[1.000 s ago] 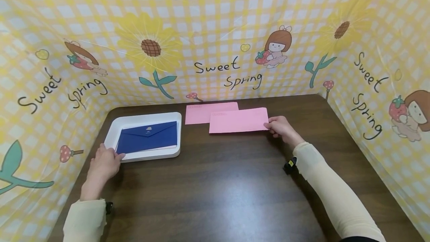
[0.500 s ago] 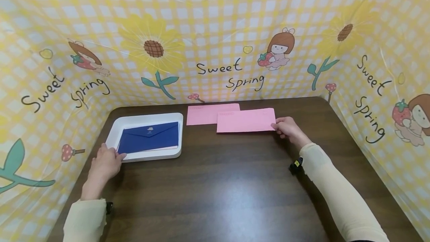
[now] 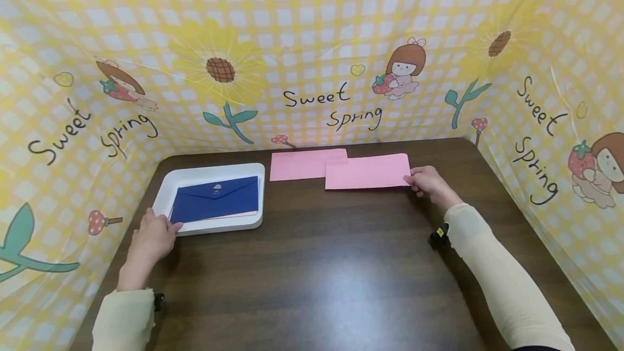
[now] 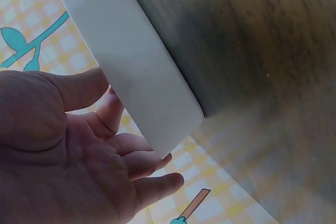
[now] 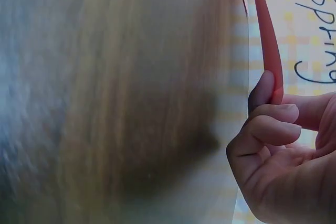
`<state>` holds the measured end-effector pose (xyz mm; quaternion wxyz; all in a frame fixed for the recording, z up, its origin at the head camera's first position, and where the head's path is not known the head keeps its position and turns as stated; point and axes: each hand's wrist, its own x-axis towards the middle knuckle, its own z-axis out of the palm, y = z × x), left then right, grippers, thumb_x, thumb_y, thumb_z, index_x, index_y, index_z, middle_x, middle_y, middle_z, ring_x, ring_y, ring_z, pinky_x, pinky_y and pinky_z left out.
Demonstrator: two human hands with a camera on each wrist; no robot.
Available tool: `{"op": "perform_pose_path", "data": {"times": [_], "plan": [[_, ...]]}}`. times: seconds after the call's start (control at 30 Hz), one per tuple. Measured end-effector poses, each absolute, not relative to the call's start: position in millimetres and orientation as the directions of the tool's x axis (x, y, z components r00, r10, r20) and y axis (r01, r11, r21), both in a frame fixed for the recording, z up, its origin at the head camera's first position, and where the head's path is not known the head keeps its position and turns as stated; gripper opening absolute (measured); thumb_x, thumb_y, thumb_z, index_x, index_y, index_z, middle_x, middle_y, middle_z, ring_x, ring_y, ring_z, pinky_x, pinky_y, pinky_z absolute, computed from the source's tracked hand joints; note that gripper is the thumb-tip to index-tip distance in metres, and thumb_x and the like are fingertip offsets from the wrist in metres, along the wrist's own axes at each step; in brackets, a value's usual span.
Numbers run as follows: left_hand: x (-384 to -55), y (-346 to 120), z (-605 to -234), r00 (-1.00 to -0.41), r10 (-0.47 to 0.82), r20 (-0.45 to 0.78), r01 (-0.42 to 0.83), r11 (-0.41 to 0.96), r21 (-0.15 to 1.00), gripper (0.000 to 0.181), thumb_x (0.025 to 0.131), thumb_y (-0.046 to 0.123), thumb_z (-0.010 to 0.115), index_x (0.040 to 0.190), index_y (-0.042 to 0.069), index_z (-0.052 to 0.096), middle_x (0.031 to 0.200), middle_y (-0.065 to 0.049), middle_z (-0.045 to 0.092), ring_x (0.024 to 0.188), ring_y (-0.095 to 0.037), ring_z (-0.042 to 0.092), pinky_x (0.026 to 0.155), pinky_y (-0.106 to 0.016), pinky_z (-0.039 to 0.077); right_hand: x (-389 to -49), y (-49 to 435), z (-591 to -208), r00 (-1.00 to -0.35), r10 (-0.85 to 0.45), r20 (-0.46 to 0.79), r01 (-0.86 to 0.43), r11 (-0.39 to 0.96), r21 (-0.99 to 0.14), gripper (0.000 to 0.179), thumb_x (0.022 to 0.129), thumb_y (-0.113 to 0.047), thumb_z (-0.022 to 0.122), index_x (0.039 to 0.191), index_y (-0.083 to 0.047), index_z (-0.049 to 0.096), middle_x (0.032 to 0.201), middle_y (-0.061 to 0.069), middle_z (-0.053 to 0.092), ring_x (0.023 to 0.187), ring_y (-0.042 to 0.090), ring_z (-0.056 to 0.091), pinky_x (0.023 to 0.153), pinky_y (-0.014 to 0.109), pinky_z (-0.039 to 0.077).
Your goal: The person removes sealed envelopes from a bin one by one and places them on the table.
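Note:
A pink envelope (image 3: 368, 172) is pinched at its right edge between the thumb and fingers of my right hand (image 3: 430, 184). In the right wrist view the envelope (image 5: 270, 40) is seen edge-on, apart from the tabletop. Behind it and to the left lies a second pink envelope (image 3: 298, 166), its right part overlapped in the head view. My left hand (image 3: 153, 236) grips the near left corner of a white tray (image 3: 250, 224), thumb and fingers at the rim. A dark blue envelope (image 3: 216, 199) rests inside the tray, on top of paler paper that shows at its edges.
The dark brown table (image 3: 312, 264) has rounded far corners. A yellow checked cloth (image 3: 312, 31) with printed flowers and lettering stands behind it and along both sides.
My right hand has moved to the right with the pink envelope, uncovering more of the one behind. The left hand and the tray have stayed in place.

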<state>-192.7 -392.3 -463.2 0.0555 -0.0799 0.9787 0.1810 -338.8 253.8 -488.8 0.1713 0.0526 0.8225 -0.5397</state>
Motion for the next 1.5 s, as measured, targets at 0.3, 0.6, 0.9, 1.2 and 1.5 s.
{"op": "perform_pose_path", "data": {"times": [0.3,0.6,0.9,1.2,1.5], "plan": [[-197.1,-393.1,-465.7,-0.983,-0.127,-0.132,-0.166,0.923,0.348,0.035,0.107,0.018,0.054,0.083,-0.008,0.052,0.147,-0.061,0.009,0.136,-0.073,0.02,0.106,-0.082,0.021,-341.7,266.6,-487.5,-0.932,-0.091,-0.352,0.283,0.426,-0.86,0.026,0.107,-0.011,0.061,0.082,-0.004,0.055,0.065,0.001,0.05,0.062,0.015,0.049,0.058,0.027,0.045],[-196.1,-392.4,-461.8,-0.978,-0.138,-0.155,-0.185,0.917,0.354,0.034,0.107,0.018,0.054,0.085,-0.008,0.051,0.148,-0.06,0.006,0.138,-0.072,0.017,0.107,-0.082,0.019,-343.4,278.9,-486.3,-0.921,-0.084,-0.381,0.31,0.438,-0.844,0.024,0.108,-0.012,0.059,0.085,-0.005,0.055,0.065,-0.001,0.05,0.061,0.013,0.048,0.056,0.025,0.045],[-193.7,-394.2,-462.5,-0.975,-0.146,-0.165,-0.198,0.913,0.358,0.035,0.108,0.019,0.054,0.087,-0.009,0.052,0.148,-0.06,0.006,0.138,-0.072,0.017,0.108,-0.082,0.019,-348.1,289.3,-484.8,-0.918,-0.096,-0.385,0.304,0.454,-0.838,0.028,0.108,-0.013,0.059,0.081,-0.006,0.056,0.066,0.001,0.05,0.061,0.015,0.049,0.057,0.025,0.044],[-193.3,-392.9,-463.3,-0.976,-0.151,-0.156,-0.199,0.913,0.357,0.035,0.108,0.019,0.054,0.086,-0.008,0.051,0.149,-0.06,0.005,0.139,-0.072,0.017,0.108,-0.082,0.019,-347.1,301.3,-487.0,-0.912,-0.117,-0.394,0.309,0.436,-0.845,0.033,0.108,-0.01,0.058,0.076,-0.009,0.051,0.064,-0.001,0.049,0.059,0.011,0.046,0.054,0.023,0.042],[-193.0,-391.2,-463.8,-0.975,-0.154,-0.159,-0.203,0.909,0.364,0.034,0.108,0.018,0.054,0.086,-0.008,0.051,0.149,-0.059,0.005,0.14,-0.072,0.015,0.108,-0.082,0.018,-345.8,313.0,-482.3,-0.919,-0.074,-0.388,0.294,0.527,-0.798,0.024,0.108,-0.013,0.058,0.086,-0.004,0.057,0.065,-0.002,0.051,0.061,0.012,0.049,0.056,0.025,0.046]]}}
